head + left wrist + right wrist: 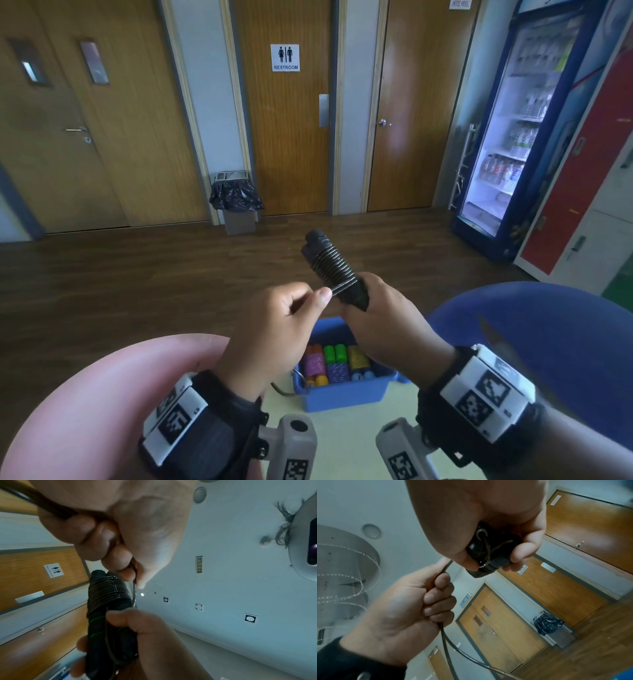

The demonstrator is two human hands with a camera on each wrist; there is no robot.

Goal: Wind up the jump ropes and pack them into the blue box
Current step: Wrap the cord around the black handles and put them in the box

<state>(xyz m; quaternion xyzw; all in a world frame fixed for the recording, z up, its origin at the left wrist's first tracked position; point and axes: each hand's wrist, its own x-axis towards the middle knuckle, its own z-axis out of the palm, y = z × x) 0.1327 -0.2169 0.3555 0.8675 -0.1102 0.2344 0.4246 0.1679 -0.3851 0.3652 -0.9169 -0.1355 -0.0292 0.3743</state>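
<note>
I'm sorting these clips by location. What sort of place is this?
Probably a shared lobby or corridor in a public building: a door with a restroom sign, a lit drinks fridge and a lined bin by the wall.

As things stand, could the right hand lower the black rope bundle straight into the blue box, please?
Probably not yet. The blue box sits open just below the right hand, but the left hand pinches the unwound cord, which trails off the black rope bundle.

the box [344, 394] sits on the tabletop [346, 442] at its far edge, wound ropes [337, 365] inside it; both hands hold the handles [334, 270] above it, left hand [274, 329] left of right hand [383, 318].
</note>
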